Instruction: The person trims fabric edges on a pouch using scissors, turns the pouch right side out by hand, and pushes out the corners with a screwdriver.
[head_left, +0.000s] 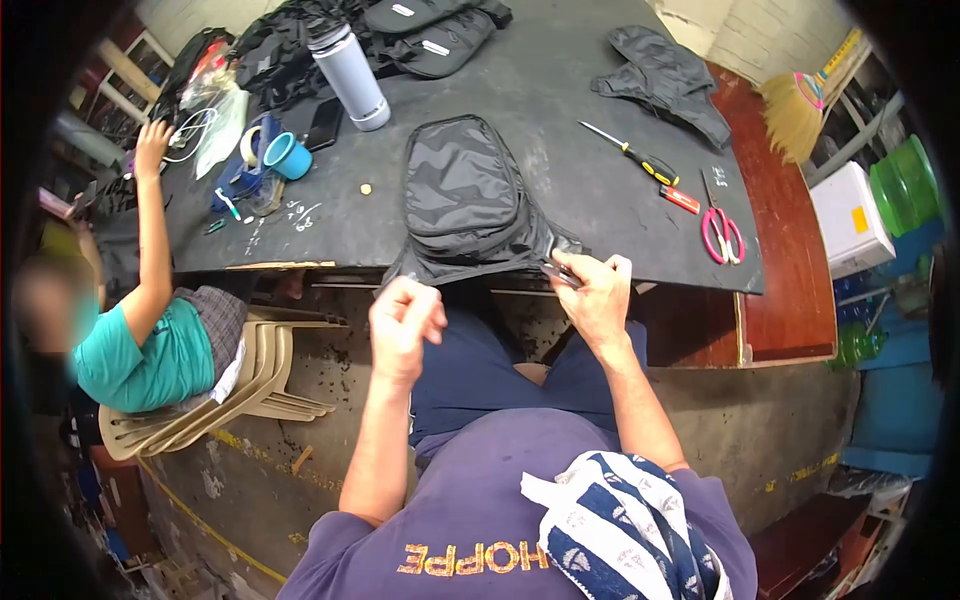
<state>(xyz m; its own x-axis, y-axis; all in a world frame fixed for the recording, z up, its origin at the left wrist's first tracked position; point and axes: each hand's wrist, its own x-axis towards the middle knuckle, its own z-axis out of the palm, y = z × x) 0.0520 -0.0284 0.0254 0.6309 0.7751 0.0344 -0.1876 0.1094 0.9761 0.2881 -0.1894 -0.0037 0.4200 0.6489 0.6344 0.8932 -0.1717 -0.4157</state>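
Observation:
A black zippered bag point(462, 180) lies at the near edge of the dark table, its lower edge and side flaps reaching toward me. My left hand point(405, 325) is closed with curled fingers just below the bag's lower left corner; what it holds, if anything, I cannot tell. At the lower right corner, my right hand point(597, 297) is closed around a small dark pointed thing point(564, 274), fingertips right at the bag's black fabric.
Right of the bag lie a screwdriver point(640, 160), a red box cutter point(680, 199), pink-handled scissors point(722, 235) and a black fabric piece point(665, 85). To the left stand a bottle point(350, 78) and blue cup point(288, 157). A person in teal point(150, 345) sits at left.

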